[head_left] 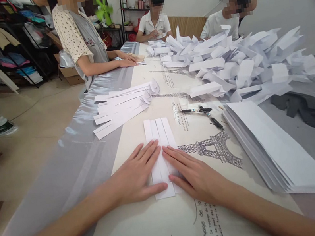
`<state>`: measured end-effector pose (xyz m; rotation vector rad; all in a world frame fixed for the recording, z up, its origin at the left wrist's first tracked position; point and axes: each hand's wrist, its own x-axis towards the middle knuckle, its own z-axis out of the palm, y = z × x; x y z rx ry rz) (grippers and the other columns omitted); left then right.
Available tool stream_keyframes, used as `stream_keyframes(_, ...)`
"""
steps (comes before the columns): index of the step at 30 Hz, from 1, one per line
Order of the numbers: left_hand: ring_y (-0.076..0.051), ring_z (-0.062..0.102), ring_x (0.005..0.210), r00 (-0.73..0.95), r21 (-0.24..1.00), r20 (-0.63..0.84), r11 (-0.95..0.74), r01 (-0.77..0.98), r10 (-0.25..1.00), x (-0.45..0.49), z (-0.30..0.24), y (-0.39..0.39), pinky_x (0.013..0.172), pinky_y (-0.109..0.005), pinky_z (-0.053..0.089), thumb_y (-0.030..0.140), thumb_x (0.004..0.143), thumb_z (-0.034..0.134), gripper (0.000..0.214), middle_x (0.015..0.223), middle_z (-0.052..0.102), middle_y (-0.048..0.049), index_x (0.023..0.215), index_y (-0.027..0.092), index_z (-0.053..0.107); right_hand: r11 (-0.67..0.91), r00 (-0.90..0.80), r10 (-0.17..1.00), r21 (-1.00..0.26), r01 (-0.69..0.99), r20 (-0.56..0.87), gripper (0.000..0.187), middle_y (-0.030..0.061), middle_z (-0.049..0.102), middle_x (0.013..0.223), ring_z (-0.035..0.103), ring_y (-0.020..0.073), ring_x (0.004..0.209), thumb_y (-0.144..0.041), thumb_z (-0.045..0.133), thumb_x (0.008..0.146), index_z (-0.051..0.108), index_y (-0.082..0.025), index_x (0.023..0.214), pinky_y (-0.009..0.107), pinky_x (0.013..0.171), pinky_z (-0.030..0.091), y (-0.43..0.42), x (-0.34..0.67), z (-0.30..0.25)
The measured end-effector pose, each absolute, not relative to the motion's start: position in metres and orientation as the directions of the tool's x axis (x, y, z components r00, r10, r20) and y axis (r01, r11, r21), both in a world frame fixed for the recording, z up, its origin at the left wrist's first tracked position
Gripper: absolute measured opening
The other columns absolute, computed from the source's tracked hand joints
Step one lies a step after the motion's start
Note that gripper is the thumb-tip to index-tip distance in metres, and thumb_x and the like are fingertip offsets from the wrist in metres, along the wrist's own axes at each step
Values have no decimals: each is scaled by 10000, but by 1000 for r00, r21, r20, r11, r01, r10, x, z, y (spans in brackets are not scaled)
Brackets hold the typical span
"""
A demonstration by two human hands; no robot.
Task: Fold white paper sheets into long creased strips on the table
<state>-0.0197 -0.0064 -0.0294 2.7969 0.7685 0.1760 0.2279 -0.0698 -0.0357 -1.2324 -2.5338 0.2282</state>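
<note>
A folded white paper sheet (160, 133) lies lengthwise on the table in front of me, creased into narrow strips. My left hand (135, 176) lies flat on its near left part, fingers stretched out and together. My right hand (191, 173) lies flat on its near right part, fingers also stretched out. The fingertips of both hands almost meet at the paper's middle crease. Neither hand holds anything.
A stack of flat white sheets (274, 147) lies to my right. Folded strips (122, 107) are piled ahead on the left, and a big heap of folded paper pieces (236, 64) covers the far table. Pens (201, 112) lie near the stack. Several people sit along the table.
</note>
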Motion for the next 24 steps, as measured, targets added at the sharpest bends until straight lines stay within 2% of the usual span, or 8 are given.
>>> stream_keyframes(5, -322, 115, 1595, 824, 248, 36, -804, 540, 565, -13, -28, -13, 1301, -498, 113, 720, 987, 408, 934, 1710, 125, -186, 1641, 109, 143, 611, -577, 791, -282, 739, 202, 655, 143, 312, 1678, 259, 254, 1567, -238, 427, 1065, 160, -136, 1654, 523, 1252, 357, -70, 228, -36)
stream_keyframes(10, -346, 114, 1591, 810, 229, 76, -800, 554, 582, -8, -31, -18, 1294, -525, 104, 784, 971, 343, 969, 1702, 154, -204, 1631, 101, 152, 618, -578, 786, -286, 732, 219, 705, 141, 300, 1682, 268, 277, 1562, -229, 435, 1056, 89, -165, 1667, 553, 1240, 368, -71, 228, -37)
stream_keyframes(19, -339, 139, 1589, 805, 232, 100, -800, 553, 585, -9, -34, -17, 1292, -513, 116, 778, 973, 346, 952, 1707, 164, -187, 1634, 127, 133, 617, -577, 787, -287, 733, 218, 722, 128, 297, 1684, 279, 280, 1558, -227, 444, 1050, 76, -178, 1669, 545, 1237, 377, -74, 228, -36)
stream_keyframes(24, -332, 135, 1592, 802, 229, 81, -794, 563, 592, -9, -32, -17, 1294, -510, 117, 789, 967, 342, 955, 1703, 178, -196, 1616, 102, 203, 620, -583, 785, -272, 736, 209, 696, 143, 291, 1686, 257, 265, 1567, -221, 420, 1062, 82, -150, 1666, 537, 1250, 361, -75, 228, -38)
